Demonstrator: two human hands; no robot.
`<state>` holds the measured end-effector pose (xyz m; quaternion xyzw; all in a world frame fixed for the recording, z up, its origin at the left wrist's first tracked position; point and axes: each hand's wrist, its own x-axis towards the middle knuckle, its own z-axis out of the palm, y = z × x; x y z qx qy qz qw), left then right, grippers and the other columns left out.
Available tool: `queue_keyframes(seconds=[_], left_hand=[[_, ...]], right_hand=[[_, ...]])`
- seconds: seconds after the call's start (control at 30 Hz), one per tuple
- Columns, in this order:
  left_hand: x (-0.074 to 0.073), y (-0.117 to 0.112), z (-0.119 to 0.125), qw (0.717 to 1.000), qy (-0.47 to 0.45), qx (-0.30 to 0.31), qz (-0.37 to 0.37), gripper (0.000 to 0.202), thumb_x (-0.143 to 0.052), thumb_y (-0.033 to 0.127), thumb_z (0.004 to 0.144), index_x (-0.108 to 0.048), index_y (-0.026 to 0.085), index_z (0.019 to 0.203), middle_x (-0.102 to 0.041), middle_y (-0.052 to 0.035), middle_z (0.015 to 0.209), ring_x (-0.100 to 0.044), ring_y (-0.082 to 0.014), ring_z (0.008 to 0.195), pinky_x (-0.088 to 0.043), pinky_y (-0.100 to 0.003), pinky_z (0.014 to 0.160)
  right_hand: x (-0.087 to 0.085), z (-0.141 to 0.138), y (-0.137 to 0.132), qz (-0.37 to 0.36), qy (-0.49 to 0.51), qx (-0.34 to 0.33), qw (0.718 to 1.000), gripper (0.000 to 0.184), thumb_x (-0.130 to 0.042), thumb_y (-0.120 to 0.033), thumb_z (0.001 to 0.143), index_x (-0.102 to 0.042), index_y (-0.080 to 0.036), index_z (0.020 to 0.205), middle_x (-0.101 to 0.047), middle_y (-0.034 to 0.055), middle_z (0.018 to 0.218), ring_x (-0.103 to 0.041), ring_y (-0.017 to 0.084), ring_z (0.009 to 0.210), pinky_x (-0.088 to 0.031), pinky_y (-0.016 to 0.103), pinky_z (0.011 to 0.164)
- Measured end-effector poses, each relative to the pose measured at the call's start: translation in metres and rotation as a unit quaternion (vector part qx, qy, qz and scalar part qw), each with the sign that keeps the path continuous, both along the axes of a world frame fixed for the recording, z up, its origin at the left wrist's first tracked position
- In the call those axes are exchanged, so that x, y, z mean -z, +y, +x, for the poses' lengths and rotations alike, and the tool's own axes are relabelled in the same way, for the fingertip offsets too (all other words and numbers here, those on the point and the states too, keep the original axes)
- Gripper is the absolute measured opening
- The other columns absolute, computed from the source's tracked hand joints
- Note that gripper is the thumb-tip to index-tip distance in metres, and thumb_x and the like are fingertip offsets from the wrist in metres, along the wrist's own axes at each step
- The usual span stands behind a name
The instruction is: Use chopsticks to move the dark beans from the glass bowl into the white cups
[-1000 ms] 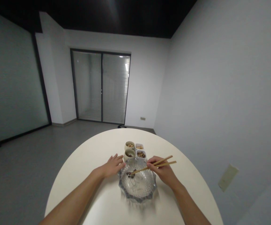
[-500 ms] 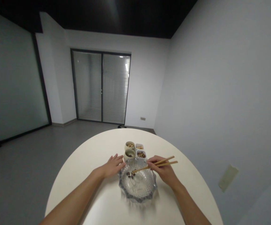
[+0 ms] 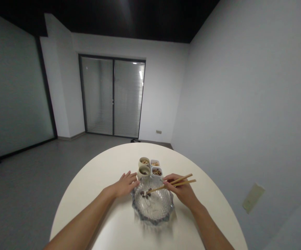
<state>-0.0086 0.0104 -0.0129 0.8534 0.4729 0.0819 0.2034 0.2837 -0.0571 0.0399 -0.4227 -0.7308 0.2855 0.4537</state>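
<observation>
My right hand [image 3: 178, 190] holds a pair of wooden chopsticks [image 3: 171, 183], with their tips reaching over a cut-glass bowl [image 3: 153, 218]. A few dark beans [image 3: 145, 194] lie inside that bowl near its far left, close to the chopstick tips. My left hand [image 3: 126, 184] rests with its fingers apart beside the bowl and holds nothing. Its fingertips are close to a small round cream cup [image 3: 143, 172] of dark food. Behind it stand a second round cup [image 3: 144, 162] and small square white dishes [image 3: 156, 171] holding food.
All of this stands on a round white table [image 3: 106, 215], whose edge curves around the front and sides. Grey floor [image 3: 36, 180] lies to the left, a white wall [image 3: 244, 104] rises on the right, and a glass door with blinds [image 3: 112, 97] stands ahead.
The chopstick tips have shifted slightly over the bowl, and the dark beans look a little more spread out. My left hand stays in nearly the same place.
</observation>
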Motion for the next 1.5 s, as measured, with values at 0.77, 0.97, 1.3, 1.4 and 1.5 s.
queue_keyframes(seconds=[0.77, 0.97, 1.3, 1.4, 1.5], left_hand=[[-0.01, -0.006, 0.003, 1.0, 0.018, 0.0, -0.006, 0.058, -0.018, 0.057, 0.1, -0.043, 0.025, 0.141, -0.019, -0.0044, 0.155, -0.006, -0.0324, 0.143, -0.007, -0.056, 0.114], [-0.005, -0.003, 0.002, 1.0, -0.002, 0.001, -0.002, 0.058, -0.019, 0.059, 0.1, -0.044, 0.026, 0.14, -0.02, -0.005, 0.155, -0.006, -0.0329, 0.143, -0.007, -0.057, 0.113], [-0.008, -0.005, 0.002, 1.0, -0.001, -0.001, -0.002, 0.059, -0.02, 0.059, 0.099, -0.043, 0.025, 0.142, -0.021, -0.0069, 0.154, -0.007, -0.0337, 0.143, -0.007, -0.057, 0.113], [-0.011, -0.008, 0.002, 1.0, 0.009, -0.003, -0.009, 0.059, -0.019, 0.058, 0.1, -0.043, 0.025, 0.141, -0.02, -0.0059, 0.154, -0.007, -0.0328, 0.143, -0.008, -0.056, 0.113], [-0.012, -0.011, 0.0, 1.0, 0.014, -0.002, -0.008, 0.057, -0.018, 0.058, 0.1, -0.044, 0.025, 0.14, -0.02, -0.0044, 0.155, -0.006, -0.0319, 0.143, -0.007, -0.056, 0.114]], right_hand=[[-0.002, -0.002, 0.0, 0.016, -0.002, 0.024, 1.0, 0.027, -0.066, -0.041, 0.083, -0.07, -0.015, 0.085, -0.067, 0.0054, 0.076, -0.062, 0.014, 0.069, -0.051, 0.022, 0.061], [-0.004, -0.004, -0.003, 0.037, -0.043, 0.018, 0.998, 0.025, -0.064, -0.04, 0.085, -0.071, -0.016, 0.084, -0.067, 0.0058, 0.076, -0.061, 0.015, 0.068, -0.047, 0.022, 0.06], [-0.004, -0.003, -0.002, 0.049, 0.016, 0.015, 0.999, 0.022, -0.068, -0.037, 0.082, -0.072, -0.016, 0.085, -0.068, 0.0056, 0.077, -0.062, 0.015, 0.069, -0.05, 0.023, 0.06], [0.0, -0.003, 0.0, 0.091, 0.074, 0.058, 0.991, 0.022, -0.069, -0.037, 0.082, -0.071, -0.016, 0.084, -0.067, 0.0056, 0.076, -0.063, 0.015, 0.069, -0.051, 0.024, 0.061], [0.004, -0.009, 0.003, 0.142, 0.111, 0.103, 0.978, 0.02, -0.068, -0.037, 0.083, -0.071, -0.017, 0.085, -0.067, 0.0053, 0.077, -0.062, 0.015, 0.069, -0.052, 0.026, 0.062]])
